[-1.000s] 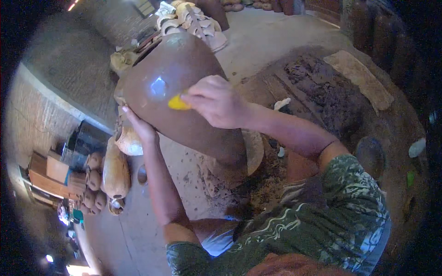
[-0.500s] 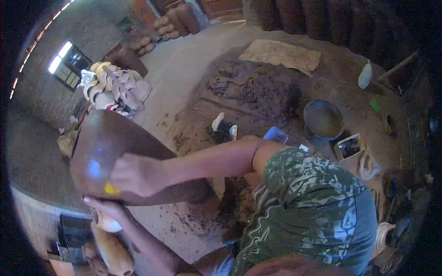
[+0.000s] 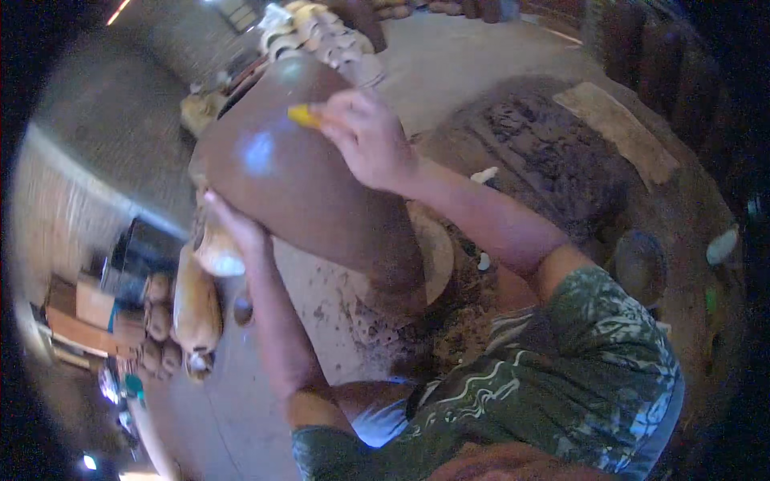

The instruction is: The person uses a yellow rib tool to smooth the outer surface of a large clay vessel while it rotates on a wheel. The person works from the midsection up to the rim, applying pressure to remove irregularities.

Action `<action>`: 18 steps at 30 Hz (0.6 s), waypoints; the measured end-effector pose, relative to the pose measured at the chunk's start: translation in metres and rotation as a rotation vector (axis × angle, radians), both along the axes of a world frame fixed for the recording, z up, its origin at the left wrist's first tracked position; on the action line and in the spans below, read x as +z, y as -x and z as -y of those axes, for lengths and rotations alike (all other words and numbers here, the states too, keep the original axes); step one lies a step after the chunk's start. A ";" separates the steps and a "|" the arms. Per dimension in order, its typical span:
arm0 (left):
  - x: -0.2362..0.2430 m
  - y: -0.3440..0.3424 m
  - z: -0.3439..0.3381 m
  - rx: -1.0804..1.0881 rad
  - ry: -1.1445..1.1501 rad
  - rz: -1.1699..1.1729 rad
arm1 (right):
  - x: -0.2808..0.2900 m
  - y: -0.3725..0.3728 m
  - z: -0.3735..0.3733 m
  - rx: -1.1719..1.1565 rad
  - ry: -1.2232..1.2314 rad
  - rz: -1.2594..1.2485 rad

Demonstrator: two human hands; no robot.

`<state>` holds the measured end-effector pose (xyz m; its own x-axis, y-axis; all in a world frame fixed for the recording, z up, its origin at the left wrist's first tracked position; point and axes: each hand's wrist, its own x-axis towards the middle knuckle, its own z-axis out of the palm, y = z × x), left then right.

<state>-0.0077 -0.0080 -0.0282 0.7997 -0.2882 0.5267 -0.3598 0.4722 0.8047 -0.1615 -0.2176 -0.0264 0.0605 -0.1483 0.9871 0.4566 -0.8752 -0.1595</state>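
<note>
A large brown clay pot (image 3: 313, 172) leans across the middle left, narrow toward its foot, its smooth wall shining in spots. My right hand (image 3: 369, 140) pinches a small yellow scraper (image 3: 303, 115) over the pot's upper side; whether its edge touches the clay is hard to tell. My left hand (image 3: 242, 228) holds the pot at its lower left side, with one digit showing along the wall and the other fingers partly hidden.
Dark wet clay (image 3: 553, 144) lies heaped on the floor at right, beside a tan sheet (image 3: 622, 132). Pale curved shards (image 3: 321, 36) are piled behind the pot. A tall tan pot (image 3: 196, 309) lies at left near several smaller round pots (image 3: 160, 321). A basin (image 3: 639, 264) stands at right.
My view has swung left, so the scene sits farther right. My right hand with the yellow scraper has moved from low on the pot's wall to its upper side. My left hand stays at the pot.
</note>
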 end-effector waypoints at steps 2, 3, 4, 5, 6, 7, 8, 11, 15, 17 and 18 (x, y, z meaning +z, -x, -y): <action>-0.004 0.009 0.004 0.021 -0.057 0.002 | -0.028 0.012 -0.020 0.046 0.278 -0.007; -0.010 0.012 -0.001 0.057 -0.078 0.030 | -0.034 0.017 -0.023 0.065 0.328 -0.051; -0.009 0.013 -0.003 0.088 -0.100 0.074 | -0.034 0.024 -0.023 0.076 0.378 -0.081; -0.005 0.011 -0.005 0.115 -0.122 0.122 | -0.033 0.027 -0.022 0.082 0.428 -0.108; 0.003 0.007 -0.009 0.184 -0.115 0.079 | -0.026 0.023 -0.008 0.055 0.345 -0.035; 0.005 0.005 -0.009 0.247 -0.098 0.025 | -0.015 0.019 0.015 0.026 0.270 0.027; 0.005 0.005 -0.014 0.323 -0.089 -0.031 | -0.002 0.012 0.029 -0.044 0.087 -0.028; 0.019 0.014 0.003 -0.001 -0.087 0.002 | 0.029 -0.003 0.068 -0.048 -0.328 -0.297; 0.013 -0.007 0.000 0.006 -0.079 0.131 | 0.019 0.003 0.019 -0.102 -0.115 -0.155; 0.011 -0.001 -0.001 0.025 -0.043 0.106 | -0.002 0.011 -0.010 -0.076 0.249 -0.011; 0.007 0.000 -0.003 0.032 -0.059 0.093 | -0.014 0.018 -0.028 -0.035 0.331 -0.077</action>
